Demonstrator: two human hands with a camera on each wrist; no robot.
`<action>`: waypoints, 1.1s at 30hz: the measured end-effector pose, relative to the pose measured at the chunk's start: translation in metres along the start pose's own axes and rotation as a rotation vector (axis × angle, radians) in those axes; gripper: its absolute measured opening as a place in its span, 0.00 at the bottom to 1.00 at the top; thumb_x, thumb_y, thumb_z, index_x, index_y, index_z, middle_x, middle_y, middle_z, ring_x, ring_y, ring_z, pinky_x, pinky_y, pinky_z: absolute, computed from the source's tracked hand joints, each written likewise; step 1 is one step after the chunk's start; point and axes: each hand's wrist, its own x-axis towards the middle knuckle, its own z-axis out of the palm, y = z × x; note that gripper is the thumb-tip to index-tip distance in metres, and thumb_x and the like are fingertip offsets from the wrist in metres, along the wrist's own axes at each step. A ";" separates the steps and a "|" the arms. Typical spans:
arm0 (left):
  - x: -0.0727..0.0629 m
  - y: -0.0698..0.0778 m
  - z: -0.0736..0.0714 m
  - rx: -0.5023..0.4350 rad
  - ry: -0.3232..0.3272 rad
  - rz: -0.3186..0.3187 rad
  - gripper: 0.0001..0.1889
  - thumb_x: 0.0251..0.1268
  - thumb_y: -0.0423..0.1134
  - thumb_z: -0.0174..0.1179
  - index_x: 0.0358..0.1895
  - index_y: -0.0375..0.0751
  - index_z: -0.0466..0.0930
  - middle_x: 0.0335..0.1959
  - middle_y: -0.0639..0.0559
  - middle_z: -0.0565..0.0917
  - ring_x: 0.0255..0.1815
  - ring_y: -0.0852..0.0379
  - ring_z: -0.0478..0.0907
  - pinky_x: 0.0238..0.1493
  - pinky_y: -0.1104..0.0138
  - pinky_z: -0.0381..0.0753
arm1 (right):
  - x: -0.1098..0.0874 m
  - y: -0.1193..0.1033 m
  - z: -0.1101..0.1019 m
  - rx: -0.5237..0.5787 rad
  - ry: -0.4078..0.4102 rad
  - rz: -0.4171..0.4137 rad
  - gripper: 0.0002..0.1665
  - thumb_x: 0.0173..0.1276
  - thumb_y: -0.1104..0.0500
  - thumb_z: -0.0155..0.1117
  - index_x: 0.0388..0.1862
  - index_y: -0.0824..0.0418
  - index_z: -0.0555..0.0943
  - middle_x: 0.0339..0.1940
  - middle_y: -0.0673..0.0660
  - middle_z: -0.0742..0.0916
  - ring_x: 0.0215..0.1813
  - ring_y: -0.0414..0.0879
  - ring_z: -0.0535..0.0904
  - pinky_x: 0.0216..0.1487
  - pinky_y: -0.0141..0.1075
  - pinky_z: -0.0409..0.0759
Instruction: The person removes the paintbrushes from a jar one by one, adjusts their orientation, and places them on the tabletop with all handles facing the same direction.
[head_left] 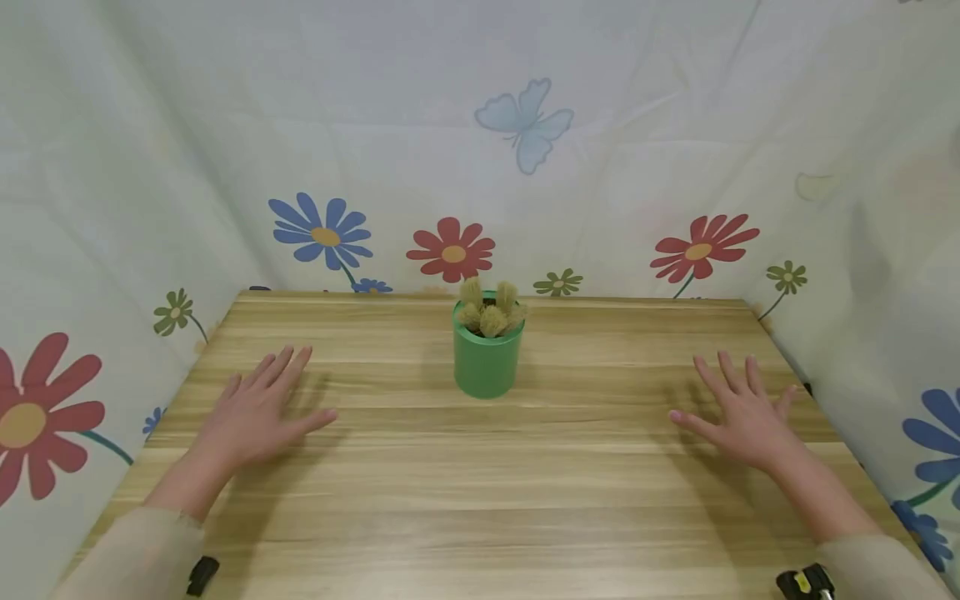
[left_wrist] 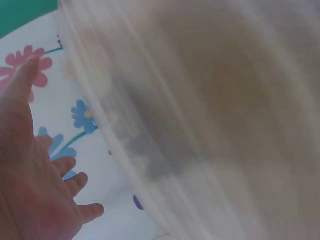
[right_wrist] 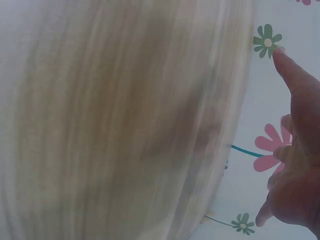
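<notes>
A green cylindrical pot [head_left: 486,367] stands upright toward the back middle of the wooden table. Out of its top rise several tan, fuzzy, rounded plant heads [head_left: 492,320]. To the left of the pot, my left hand [head_left: 255,417] is spread with its fingers straight and apart, holding nothing. On the opposite side, my right hand [head_left: 746,421] is likewise spread, its palm turned down over the wood. Both hands are well apart from the pot. In the wrist views, the left palm [left_wrist: 35,190] and the right palm [right_wrist: 300,190] show at the outer edges, with nothing in them.
The wood-grain table [head_left: 480,508] ends at a back edge just behind the pot. A white curtain [head_left: 375,100] printed with flowers and a butterfly hangs behind and along both sides. Dark wrist straps [head_left: 202,575] show below the sleeves [head_left: 138,554].
</notes>
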 end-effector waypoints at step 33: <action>0.073 0.103 -0.020 -0.057 0.035 0.270 0.72 0.46 0.85 0.68 0.89 0.51 0.44 0.88 0.45 0.54 0.86 0.37 0.55 0.80 0.32 0.57 | 0.032 -0.075 -0.048 -0.058 0.037 -0.289 0.66 0.69 0.28 0.70 0.91 0.48 0.45 0.91 0.62 0.49 0.89 0.66 0.33 0.73 0.80 0.19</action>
